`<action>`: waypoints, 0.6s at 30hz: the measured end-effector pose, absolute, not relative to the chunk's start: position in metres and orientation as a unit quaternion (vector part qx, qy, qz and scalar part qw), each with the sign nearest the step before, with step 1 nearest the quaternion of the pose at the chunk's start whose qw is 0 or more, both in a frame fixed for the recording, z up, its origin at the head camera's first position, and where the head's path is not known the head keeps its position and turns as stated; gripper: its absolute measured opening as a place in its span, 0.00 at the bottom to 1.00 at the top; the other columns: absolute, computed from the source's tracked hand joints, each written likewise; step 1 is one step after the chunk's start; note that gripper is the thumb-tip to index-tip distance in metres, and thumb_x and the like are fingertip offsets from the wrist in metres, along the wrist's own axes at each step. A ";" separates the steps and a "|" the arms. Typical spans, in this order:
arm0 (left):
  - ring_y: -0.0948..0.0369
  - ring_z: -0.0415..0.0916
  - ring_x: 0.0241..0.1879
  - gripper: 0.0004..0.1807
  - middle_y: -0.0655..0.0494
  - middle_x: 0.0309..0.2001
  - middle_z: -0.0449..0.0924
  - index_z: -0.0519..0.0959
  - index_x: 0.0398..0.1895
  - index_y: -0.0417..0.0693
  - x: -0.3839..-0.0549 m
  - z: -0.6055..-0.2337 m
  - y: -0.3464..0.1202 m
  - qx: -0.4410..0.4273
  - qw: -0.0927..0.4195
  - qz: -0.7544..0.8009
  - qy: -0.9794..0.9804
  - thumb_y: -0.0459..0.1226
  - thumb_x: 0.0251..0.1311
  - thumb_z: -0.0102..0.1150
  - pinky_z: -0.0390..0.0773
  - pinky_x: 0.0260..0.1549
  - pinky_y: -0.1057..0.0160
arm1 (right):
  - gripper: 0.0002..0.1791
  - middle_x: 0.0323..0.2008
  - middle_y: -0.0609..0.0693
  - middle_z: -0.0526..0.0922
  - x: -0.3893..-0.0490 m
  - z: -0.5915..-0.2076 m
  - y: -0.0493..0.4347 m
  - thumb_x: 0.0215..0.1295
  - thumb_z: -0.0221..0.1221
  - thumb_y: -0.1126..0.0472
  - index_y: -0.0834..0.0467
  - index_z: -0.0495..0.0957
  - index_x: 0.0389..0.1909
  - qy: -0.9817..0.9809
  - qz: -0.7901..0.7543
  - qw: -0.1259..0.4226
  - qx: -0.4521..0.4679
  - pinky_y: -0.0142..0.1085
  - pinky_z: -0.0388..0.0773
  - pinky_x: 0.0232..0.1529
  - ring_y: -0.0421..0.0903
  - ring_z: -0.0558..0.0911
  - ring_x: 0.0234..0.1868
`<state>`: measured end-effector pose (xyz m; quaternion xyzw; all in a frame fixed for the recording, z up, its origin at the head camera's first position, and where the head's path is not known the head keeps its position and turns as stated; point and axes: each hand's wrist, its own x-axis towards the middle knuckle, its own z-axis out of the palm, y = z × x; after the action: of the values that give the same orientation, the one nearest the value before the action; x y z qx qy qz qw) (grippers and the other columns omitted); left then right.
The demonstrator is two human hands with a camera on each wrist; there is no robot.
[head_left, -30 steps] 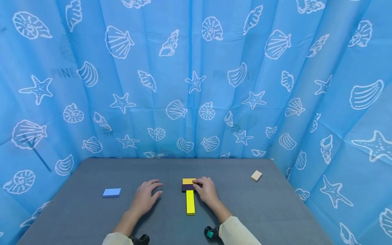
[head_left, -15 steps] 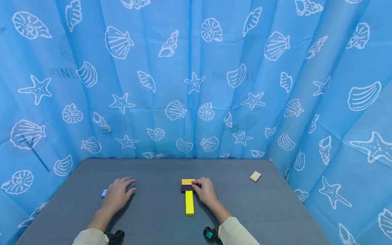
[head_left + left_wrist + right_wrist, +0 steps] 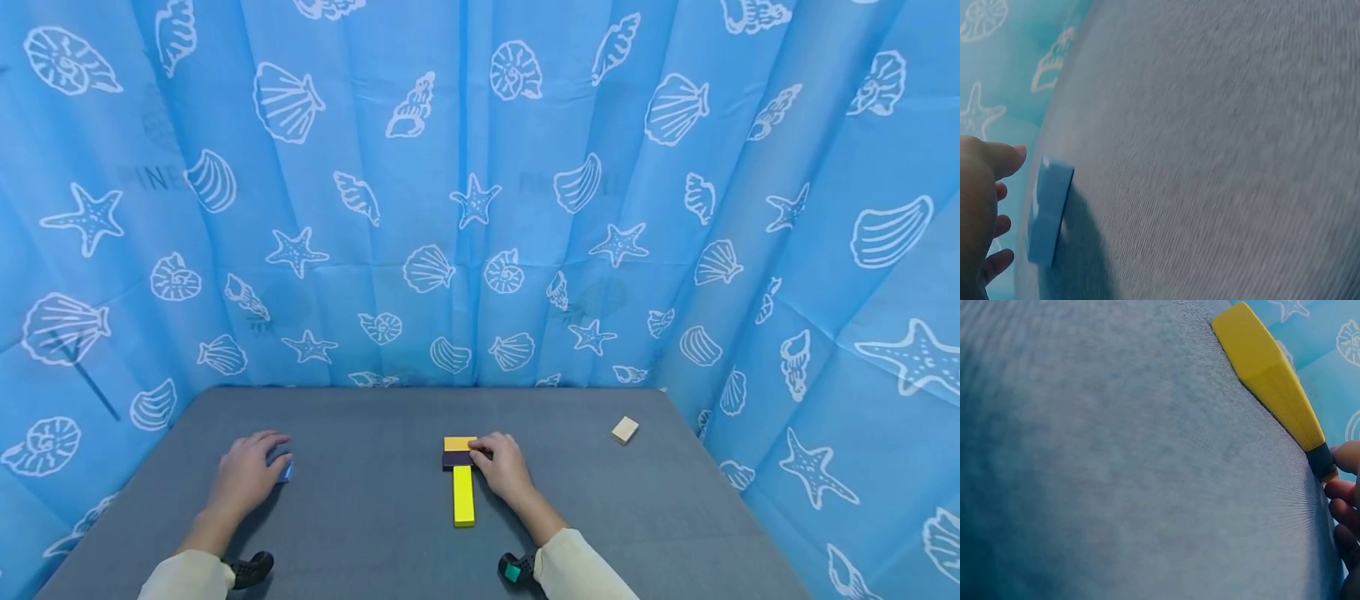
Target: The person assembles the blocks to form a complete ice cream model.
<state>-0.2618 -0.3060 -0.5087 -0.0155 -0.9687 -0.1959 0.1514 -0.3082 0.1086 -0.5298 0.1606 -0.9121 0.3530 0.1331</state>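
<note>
My left hand [image 3: 243, 475] is over the light blue block [image 3: 285, 472], hiding most of it in the head view. In the left wrist view, its fingers are spread beside the blue block [image 3: 1050, 212], with a gap showing between thumb and block. My right hand [image 3: 504, 468] touches the right ends of an orange block [image 3: 457, 443] and a black block [image 3: 455, 460], lying side by side. Its thumb is at the black block's end and a finger at the orange one's. A long yellow block [image 3: 463, 497] extends toward me from the black block, forming a T.
A pale wooden block [image 3: 625, 430] lies at the far right of the grey cloth-covered table [image 3: 360, 517]. A blue curtain [image 3: 465, 208] with white shells hangs behind the table and along its sides. Black devices [image 3: 251, 570] are worn at both wrists.
My left hand has moved left across the table, from beside the middle blocks to the blue block. The right hand has stayed at the ends of the orange and black blocks.
</note>
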 end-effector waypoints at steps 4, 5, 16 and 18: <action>0.32 0.64 0.56 0.20 0.31 0.57 0.71 0.78 0.55 0.38 -0.258 -0.510 -0.318 0.008 0.129 -0.205 -0.970 0.39 0.62 0.62 0.63 0.49 0.31 | 0.09 0.40 0.46 0.82 -0.308 -0.529 0.109 0.65 0.63 0.61 0.54 0.86 0.44 -0.913 0.353 0.128 0.159 0.42 0.75 0.43 0.45 0.76 0.41; 0.31 0.63 0.56 0.21 0.30 0.57 0.71 0.78 0.55 0.38 -0.258 -0.510 -0.321 0.013 0.123 -0.206 -0.971 0.41 0.62 0.62 0.63 0.49 0.31 | 0.09 0.40 0.46 0.82 -0.308 -0.529 0.109 0.65 0.63 0.61 0.54 0.86 0.44 -0.913 0.354 0.127 0.158 0.42 0.75 0.43 0.45 0.76 0.41; 0.33 0.69 0.48 0.26 0.29 0.48 0.74 0.75 0.56 0.32 -0.254 -0.501 -0.343 0.048 0.043 -0.258 -0.964 0.45 0.64 0.58 0.68 0.43 0.34 | 0.09 0.41 0.46 0.82 -0.308 -0.528 0.110 0.65 0.63 0.60 0.54 0.86 0.44 -0.915 0.354 0.121 0.152 0.43 0.75 0.43 0.45 0.76 0.42; 0.36 0.71 0.46 0.26 0.31 0.45 0.75 0.75 0.56 0.31 -0.253 -0.500 -0.343 0.052 0.032 -0.274 -0.960 0.44 0.65 0.57 0.70 0.41 0.37 | 0.09 0.41 0.46 0.82 -0.308 -0.529 0.110 0.65 0.63 0.60 0.53 0.86 0.44 -0.916 0.353 0.120 0.151 0.43 0.75 0.43 0.45 0.76 0.42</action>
<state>-0.2527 -0.3433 -0.5004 0.0523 -0.9599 -0.2737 0.0317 -0.3079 0.1097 -0.5286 0.1513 -0.9156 0.3528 0.1200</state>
